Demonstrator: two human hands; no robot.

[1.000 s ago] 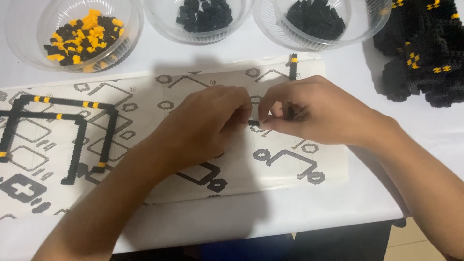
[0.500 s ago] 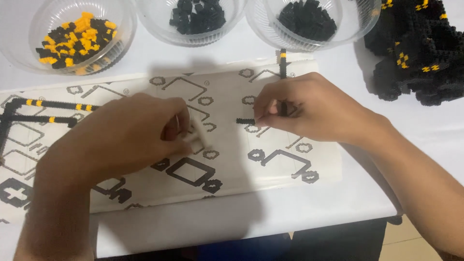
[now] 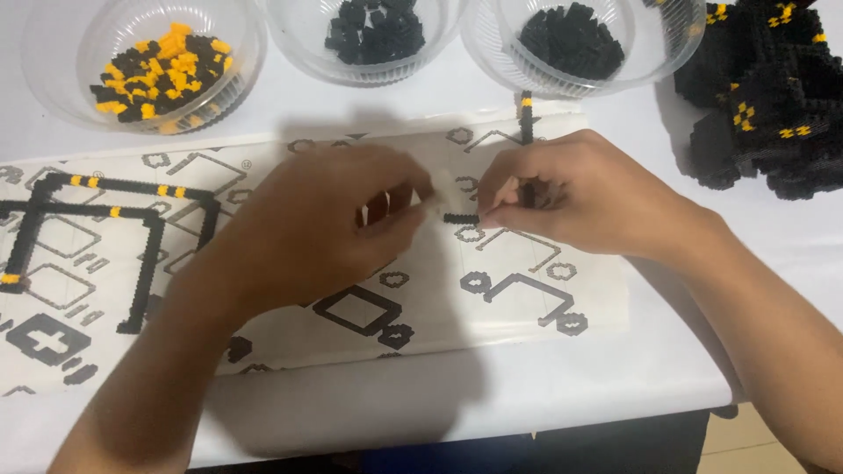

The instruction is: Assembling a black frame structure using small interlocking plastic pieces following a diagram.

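Fingertips of my right hand (image 3: pixel 571 197) are pinched on the end of a short black row of tiny plastic building bricks (image 3: pixel 460 218), held just over the white printed pattern sheet (image 3: pixel 492 298) on the table (image 3: pixel 527 386). My left hand (image 3: pixel 316 233) is curled, its grip nipped on something pale I can't make out. I'd guess the strip is featherlight, rigid but snappy at the joints, so pinch the ends gently. Clear plastic bowl of black bricks (image 3: pixel 571 39) sits behind.
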